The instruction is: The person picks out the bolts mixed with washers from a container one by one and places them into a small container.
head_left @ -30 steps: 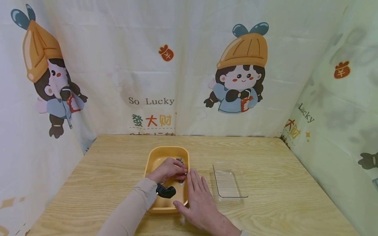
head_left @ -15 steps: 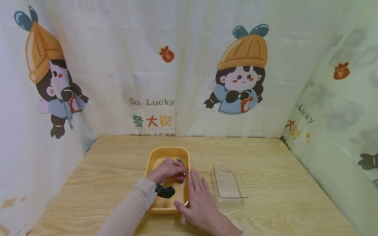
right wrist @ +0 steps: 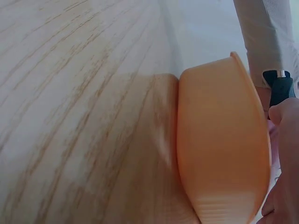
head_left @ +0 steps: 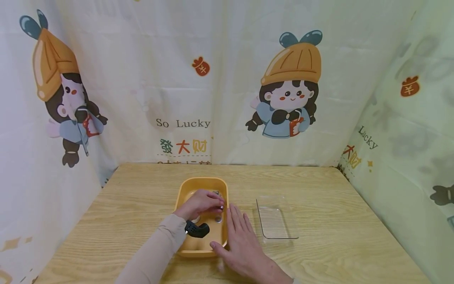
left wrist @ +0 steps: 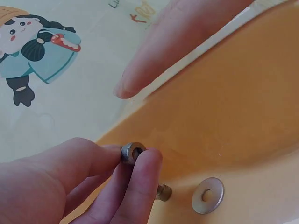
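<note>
My left hand (head_left: 200, 204) is inside the orange plastic bin (head_left: 203, 253). In the left wrist view, its thumb and fingers pinch a small metal socket-head bolt (left wrist: 132, 152), whose round hollow head faces up; the shank is hidden by the fingers. Just beyond the fingertips lies another bolt (left wrist: 164, 192), partly covered. Beside it is a flat metal washer (left wrist: 208, 195) on the bin floor. My right hand (head_left: 244, 245) rests along the bin's right wall, fingers straight and thumb at the near rim.
A clear plastic box (head_left: 276, 237) stands on the wooden table (head_left: 340, 221), right of the bin. More small metal pieces (head_left: 216, 193) lie at the bin's far right, partly behind the left hand. A printed curtain (head_left: 230, 98) hangs behind the table.
My left hand has risen slightly with the bolt, leaving the washer below it in fuller view. The right hand keeps its place on the bin wall.
</note>
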### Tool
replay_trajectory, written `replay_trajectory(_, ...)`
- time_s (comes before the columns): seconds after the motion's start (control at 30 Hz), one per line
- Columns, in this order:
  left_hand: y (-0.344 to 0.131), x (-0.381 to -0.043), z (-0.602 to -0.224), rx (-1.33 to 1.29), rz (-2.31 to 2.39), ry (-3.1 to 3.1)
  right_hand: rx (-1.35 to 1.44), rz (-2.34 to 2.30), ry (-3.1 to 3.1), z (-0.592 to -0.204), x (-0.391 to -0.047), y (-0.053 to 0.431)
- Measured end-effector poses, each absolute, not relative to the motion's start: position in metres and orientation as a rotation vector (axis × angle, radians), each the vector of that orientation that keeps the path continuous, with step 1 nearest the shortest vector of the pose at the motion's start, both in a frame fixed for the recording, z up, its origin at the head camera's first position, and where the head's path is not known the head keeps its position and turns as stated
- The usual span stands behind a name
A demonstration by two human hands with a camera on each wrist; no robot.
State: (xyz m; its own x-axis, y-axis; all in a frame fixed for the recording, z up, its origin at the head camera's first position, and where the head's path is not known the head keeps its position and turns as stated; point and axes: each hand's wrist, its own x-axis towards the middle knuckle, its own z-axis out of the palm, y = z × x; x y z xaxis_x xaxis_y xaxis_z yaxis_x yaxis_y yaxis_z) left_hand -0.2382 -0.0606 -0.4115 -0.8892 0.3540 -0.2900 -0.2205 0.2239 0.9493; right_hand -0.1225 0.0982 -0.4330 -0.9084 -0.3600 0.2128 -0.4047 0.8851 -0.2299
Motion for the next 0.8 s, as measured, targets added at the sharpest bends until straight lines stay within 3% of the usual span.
replay_trajectory(0.8, -0.059, -0.237, -0.384, 0.212, 1.8, 1.934, 0.521, 0.263, -2.753, -0.414, -0.123, 0.15)
